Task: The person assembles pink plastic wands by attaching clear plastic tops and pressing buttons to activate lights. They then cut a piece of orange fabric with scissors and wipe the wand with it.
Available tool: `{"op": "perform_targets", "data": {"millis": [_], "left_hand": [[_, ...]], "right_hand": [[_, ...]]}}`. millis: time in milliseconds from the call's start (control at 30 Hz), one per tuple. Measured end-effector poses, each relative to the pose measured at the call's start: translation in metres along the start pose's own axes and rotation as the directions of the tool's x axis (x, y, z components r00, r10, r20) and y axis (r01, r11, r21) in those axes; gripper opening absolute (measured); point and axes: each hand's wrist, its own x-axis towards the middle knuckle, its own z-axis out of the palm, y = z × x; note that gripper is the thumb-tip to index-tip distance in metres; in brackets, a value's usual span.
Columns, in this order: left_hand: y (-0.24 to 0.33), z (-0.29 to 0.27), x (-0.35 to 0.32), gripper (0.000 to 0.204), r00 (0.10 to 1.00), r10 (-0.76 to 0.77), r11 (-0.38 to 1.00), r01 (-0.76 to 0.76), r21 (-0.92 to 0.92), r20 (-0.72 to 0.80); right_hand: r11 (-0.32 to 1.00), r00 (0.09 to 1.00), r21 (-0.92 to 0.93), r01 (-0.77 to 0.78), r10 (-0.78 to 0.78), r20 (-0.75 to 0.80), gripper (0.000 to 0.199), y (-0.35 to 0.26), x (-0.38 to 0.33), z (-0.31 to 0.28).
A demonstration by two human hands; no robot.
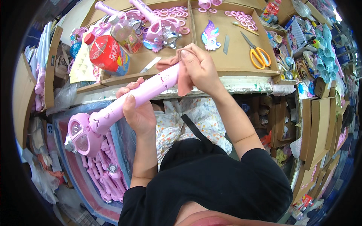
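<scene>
Wand in both hands, slanting from the near left up to the far right, its clear-windowed head on the left above a lined tub of pink parts! Left hand had its fingers closed around the middle of the handle; right hand gripped a pinkish-brown cloth tight around the far end. Wiping the handle looked to be the step in hand, and the next stroke seemed to call for a firm left hold and a slight turn. Beyond lay a cardboard tray: a white-handled knife near the cloth, the likeliest snag, a red-labelled bottle and more wands crowding the left, orange scissors well apart on the right, pink rings farther off.
</scene>
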Motion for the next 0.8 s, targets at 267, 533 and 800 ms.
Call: {"op": "perform_targets", "data": {"millis": [267,533,800], "left_hand": [[0.042,-0.034,0.027,0.017,0.998,-0.064,0.933,0.067,-0.353,0.021],[0.054,-0.04,0.03,0.015,0.973,0.016,0.972,-0.07,-0.223,-0.231],[0.062,-0.015,0.003,0.025,0.997,0.022,0.995,-0.029,-0.096,-0.077]], "right_hand": [[0.806,0.944,-0.495,0.326,-0.302,0.129,0.023,0.004,0.013,-0.04],[0.549,0.868,-0.829,0.108,-0.459,-0.191,0.052,-0.045,-0.015,-0.07],[0.948,0.791,-0.217,-0.234,0.316,0.525,0.047,0.018,-0.065,0.059]]}}
